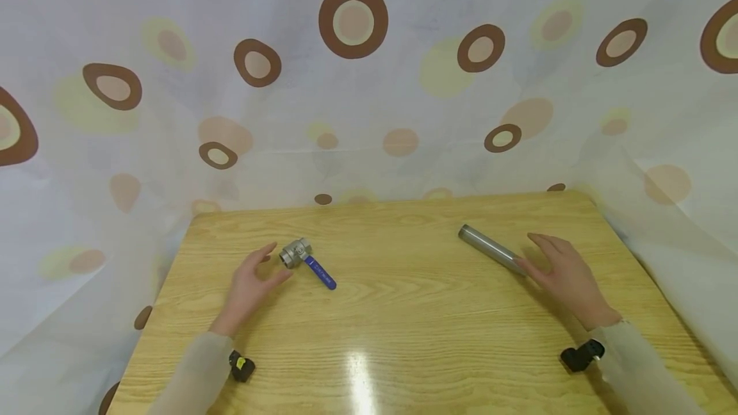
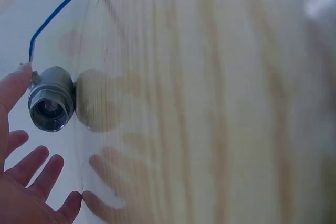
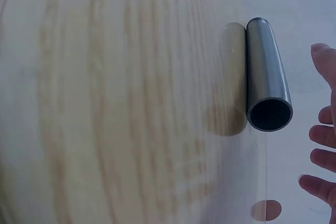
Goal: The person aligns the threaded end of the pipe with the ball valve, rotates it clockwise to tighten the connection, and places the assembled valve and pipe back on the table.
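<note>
Head view: my left hand (image 1: 252, 284) lies on the desk (image 1: 403, 312) toward its left edge, fingers spread and relaxed, holding nothing. The thumb and forefinger flank the open port of the ball valve (image 1: 296, 252), which sits just beside them, its blue lever (image 1: 320, 273) pointing toward the near edge. My right hand (image 1: 567, 277) rests toward the right edge, fingers extended, fingertips at the near end of the steel pipe (image 1: 490, 248); whether they touch it I cannot tell. The pipe lies slanted, its other end toward the far edge.

Left wrist view: my fingers (image 2: 31, 166) are splayed; one fingertip meets the valve (image 2: 51, 103) at its side. Nothing is gripped.

Right wrist view: my fingers (image 3: 323, 135) stand straight, just beside the pipe's (image 3: 266, 77) open end, apart from it.
</note>
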### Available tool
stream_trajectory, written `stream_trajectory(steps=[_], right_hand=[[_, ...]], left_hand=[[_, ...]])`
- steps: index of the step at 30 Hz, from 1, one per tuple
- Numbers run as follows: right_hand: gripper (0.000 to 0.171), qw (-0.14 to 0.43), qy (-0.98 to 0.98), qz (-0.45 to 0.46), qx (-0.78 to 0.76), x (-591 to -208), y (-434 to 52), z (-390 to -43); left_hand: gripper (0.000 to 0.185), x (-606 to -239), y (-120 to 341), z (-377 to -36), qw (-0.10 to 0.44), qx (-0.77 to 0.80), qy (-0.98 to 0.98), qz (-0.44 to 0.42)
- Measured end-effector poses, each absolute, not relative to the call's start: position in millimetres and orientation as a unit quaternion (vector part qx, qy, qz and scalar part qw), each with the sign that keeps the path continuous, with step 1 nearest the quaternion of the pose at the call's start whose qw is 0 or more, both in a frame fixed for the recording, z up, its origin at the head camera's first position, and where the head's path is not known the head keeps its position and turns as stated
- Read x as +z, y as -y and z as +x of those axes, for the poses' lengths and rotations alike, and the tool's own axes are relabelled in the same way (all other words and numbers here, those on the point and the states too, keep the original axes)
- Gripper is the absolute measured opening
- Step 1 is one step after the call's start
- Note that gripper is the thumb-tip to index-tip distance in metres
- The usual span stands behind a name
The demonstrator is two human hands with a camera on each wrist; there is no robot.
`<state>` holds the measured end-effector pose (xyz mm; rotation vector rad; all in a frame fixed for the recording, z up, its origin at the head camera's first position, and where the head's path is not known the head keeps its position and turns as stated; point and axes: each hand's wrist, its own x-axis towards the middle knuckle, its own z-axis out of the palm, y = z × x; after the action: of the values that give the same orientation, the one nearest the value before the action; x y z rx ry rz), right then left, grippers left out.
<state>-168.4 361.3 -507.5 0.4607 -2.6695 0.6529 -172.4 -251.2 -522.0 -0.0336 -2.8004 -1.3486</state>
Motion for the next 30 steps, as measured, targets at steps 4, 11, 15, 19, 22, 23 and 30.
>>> stream_trajectory(steps=[4, 11, 15, 19, 22, 23, 30], right_hand=[[0.059, 0.177, 0.943, 0.160, 0.234, -508.0, -359.3, -167.8], [0.058, 0.173, 0.942, 0.156, 0.240, -513.7, -361.0, -168.4], [0.058, 0.164, 0.944, 0.152, 0.244, -515.1, -362.1, -168.6], [0.059, 0.154, 0.946, 0.144, 0.246, -515.3, -362.7, -168.5], [0.060, 0.144, 0.948, 0.139, 0.246, -515.8, -363.4, -168.8], [0.061, 0.140, 0.949, 0.137, 0.246, -515.9, -363.5, -169.1], [0.063, 0.124, 0.954, 0.132, 0.237, -517.5, -363.8, -170.4]], left_hand=[[0.084, -522.8, 247.0, -175.5, 0.010, -0.433, 0.901, -0.017], [0.083, -524.6, 239.3, -182.5, 0.009, -0.431, 0.902, -0.032], [0.081, -524.6, 236.2, -185.6, 0.013, -0.447, 0.894, -0.023], [0.081, -525.5, 232.1, -189.2, 0.019, -0.452, 0.892, -0.016], [0.080, -526.3, 228.1, -191.0, 0.026, -0.451, 0.892, -0.017], [0.079, -526.0, 226.7, -191.1, 0.027, -0.451, 0.892, -0.017], [0.076, -523.1, 220.6, -190.8, 0.018, -0.460, 0.888, -0.006]])
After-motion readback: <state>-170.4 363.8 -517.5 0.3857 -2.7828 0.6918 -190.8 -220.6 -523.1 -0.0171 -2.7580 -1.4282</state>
